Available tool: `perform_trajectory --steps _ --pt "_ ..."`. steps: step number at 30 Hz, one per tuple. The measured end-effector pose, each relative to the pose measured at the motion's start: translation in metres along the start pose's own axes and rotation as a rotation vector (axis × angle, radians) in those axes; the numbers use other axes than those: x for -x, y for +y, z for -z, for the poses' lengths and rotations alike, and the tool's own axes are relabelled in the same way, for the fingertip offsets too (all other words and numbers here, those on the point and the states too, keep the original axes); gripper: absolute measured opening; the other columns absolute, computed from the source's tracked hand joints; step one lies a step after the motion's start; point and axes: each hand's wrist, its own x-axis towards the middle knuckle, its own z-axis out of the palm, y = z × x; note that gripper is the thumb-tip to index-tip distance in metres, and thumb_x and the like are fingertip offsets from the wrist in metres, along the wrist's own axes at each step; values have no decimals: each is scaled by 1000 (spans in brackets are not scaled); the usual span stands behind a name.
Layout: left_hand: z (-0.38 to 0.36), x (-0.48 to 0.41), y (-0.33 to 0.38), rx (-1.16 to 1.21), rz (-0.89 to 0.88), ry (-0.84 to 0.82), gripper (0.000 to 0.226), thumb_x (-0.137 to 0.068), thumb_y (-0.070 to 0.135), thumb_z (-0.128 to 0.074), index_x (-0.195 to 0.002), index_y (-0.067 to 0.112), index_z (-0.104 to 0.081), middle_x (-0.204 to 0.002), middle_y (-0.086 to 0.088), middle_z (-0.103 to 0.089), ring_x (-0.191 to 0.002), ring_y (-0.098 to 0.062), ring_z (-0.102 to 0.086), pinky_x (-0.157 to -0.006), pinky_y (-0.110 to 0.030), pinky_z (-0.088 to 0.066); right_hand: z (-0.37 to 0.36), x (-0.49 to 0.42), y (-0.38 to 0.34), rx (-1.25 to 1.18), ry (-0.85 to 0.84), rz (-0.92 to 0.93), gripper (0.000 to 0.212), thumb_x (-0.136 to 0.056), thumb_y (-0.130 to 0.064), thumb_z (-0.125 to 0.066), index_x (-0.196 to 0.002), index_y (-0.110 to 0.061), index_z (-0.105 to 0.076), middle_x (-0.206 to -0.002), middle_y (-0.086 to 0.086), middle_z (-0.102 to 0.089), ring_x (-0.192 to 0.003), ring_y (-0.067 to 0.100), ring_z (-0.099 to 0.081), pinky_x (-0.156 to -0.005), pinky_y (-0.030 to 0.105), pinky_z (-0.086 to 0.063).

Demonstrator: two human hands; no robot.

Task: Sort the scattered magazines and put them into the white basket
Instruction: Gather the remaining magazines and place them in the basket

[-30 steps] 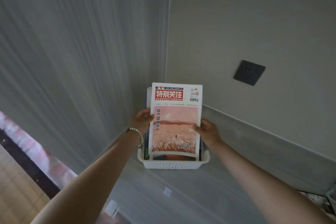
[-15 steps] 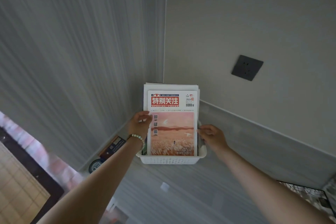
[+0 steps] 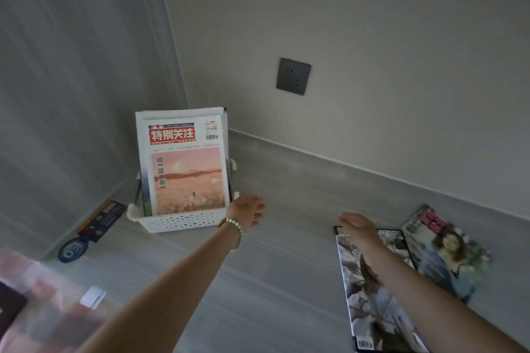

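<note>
The white basket (image 3: 183, 221) stands in the corner of the grey surface, with magazines upright in it. The front one is a magazine with a pink cover (image 3: 186, 169) and a red title. My left hand (image 3: 249, 212) hovers just right of the basket, fingers apart and holding nothing. My right hand (image 3: 357, 227) is open over the top edge of a black-bordered magazine (image 3: 370, 295) lying flat at the right. A second flat magazine (image 3: 447, 252), with a person on its cover, lies beside it nearer the wall.
A dark remote-like object (image 3: 101, 221) and a round dark tag (image 3: 71, 250) lie left of the basket by the wall. A small white piece (image 3: 92, 296) sits on the surface at lower left. A dark wall socket (image 3: 293, 76) is above.
Both hands have let go of the pink-covered magazine, which now stands in the basket. They moved right, the right hand reaching over the flat magazines. The view has swung to the right.
</note>
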Motion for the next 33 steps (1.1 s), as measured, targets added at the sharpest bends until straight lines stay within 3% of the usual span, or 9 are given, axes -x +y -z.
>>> perform_trajectory --steps 4,9,11,14,17,20,23,30,33 --pt "-80 9 -38 -99 136 -129 12 -96 22 -43 -104 16 -49 -84 -1 -56 -66 -15 -49 -67 -27 -41 88 -4 43 47 82 -65 34 -84 -12 -67 -113 6 -61 -109 19 -65 -80 23 -60 -65 19 -48" --pt "-156 18 -82 -271 200 -184 39 -94 27 -46 -126 3 -48 -106 -10 -51 -95 -24 -51 -86 -37 -44 167 0 82 56 144 -182 23 -87 -16 -64 -105 -2 -67 -123 23 -60 -100 35 -62 -92 42 -45" --pt "-177 20 -96 -364 159 -156 36 -91 25 -51 -118 2 -51 -107 -19 -57 -96 -29 -58 -83 -35 -46 187 1 97 59 204 -198 38 -85 -18 -66 -120 -4 -60 -129 18 -57 -116 33 -55 -96 40 -43" --pt "-200 19 -107 -412 72 -161 18 -88 14 -55 -93 -4 -57 -92 -21 -59 -70 -25 -55 -61 -28 -44 205 7 111 98 357 -174 43 -80 -20 -71 -117 -3 -57 -121 18 -60 -100 29 -56 -83 36 -45" --pt "-213 10 -110 -484 42 -130 39 -81 11 -64 -113 -9 -54 -108 -22 -61 -100 -31 -61 -78 -38 -53 216 6 119 74 362 -169 46 -80 -23 -72 -118 -4 -55 -124 16 -57 -103 29 -55 -84 35 -44" --pt "-222 12 -110 -506 92 -202 19 -77 6 -70 -94 0 -64 -63 -3 -62 -52 -8 -58 -44 -16 -45 222 3 119 44 261 -183 46 -85 -29 -65 -126 -10 -55 -133 9 -53 -122 28 -49 -99 36 -40" --pt "-239 12 -115 -584 110 -383 20 -86 0 -54 -103 1 -65 -65 -2 -57 -28 1 -39 -34 -13 -35 229 1 123 60 228 -143 40 -87 -31 -62 -123 -13 -59 -128 8 -58 -111 21 -54 -94 31 -43" --pt "-326 -20 -83 -418 -205 -306 27 -83 -10 -50 -73 10 -66 -83 -4 -69 -71 -15 -60 -73 -25 -52 245 -10 132 -129 296 -91 29 -89 -19 -60 -117 -13 -60 -122 9 -62 -104 17 -57 -86 27 -40" --pt "-355 -35 -74 -441 -280 -290 37 -85 -11 -42 -76 14 -67 -83 6 -70 -72 -12 -59 -60 -12 -49 247 -15 138 -164 353 -81 35 -87 -18 -63 -122 -13 -58 -121 10 -60 -111 21 -56 -86 27 -40"
